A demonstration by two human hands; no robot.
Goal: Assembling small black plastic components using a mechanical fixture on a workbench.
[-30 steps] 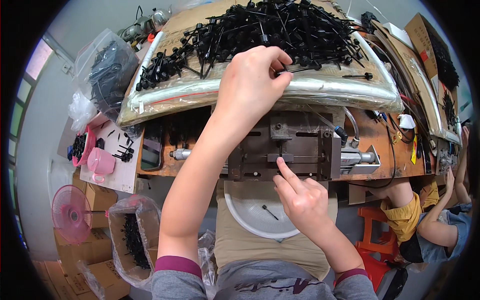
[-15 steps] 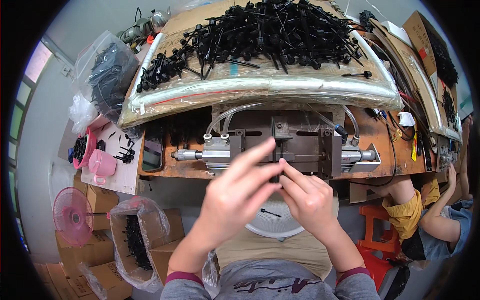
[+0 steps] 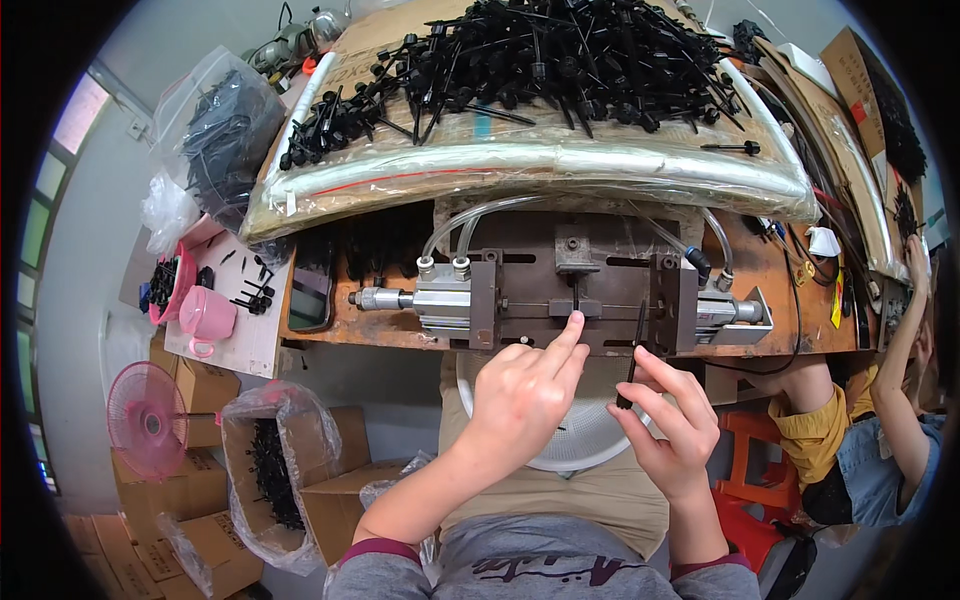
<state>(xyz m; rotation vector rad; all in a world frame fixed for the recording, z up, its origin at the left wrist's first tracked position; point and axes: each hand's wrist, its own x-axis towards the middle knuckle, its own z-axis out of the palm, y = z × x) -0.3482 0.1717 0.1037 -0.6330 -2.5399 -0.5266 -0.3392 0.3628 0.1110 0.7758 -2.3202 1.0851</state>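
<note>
My left hand reaches to the small dark block in the middle of the clamping fixture. Its index finger is stretched out, the tip at the block's front edge; the other fingers are partly curled and the thumb is hidden. Between the thumb and fingers of my right hand stands a thin black spike with a knobbed head, head down, in front of the fixture's right jaw. A short dark rod shows between the block and the bracket behind it.
Air cylinders with clear hoses flank the fixture. Behind it, a plastic-wrapped cardboard tray bears a heap of black spikes. A white basket sits on my lap. A pink mug stands left; a person is at the right.
My hands were together in front of the fixture and have moved apart. The right one has shifted right with the spike; the left has lowered, its index finger now at the block.
</note>
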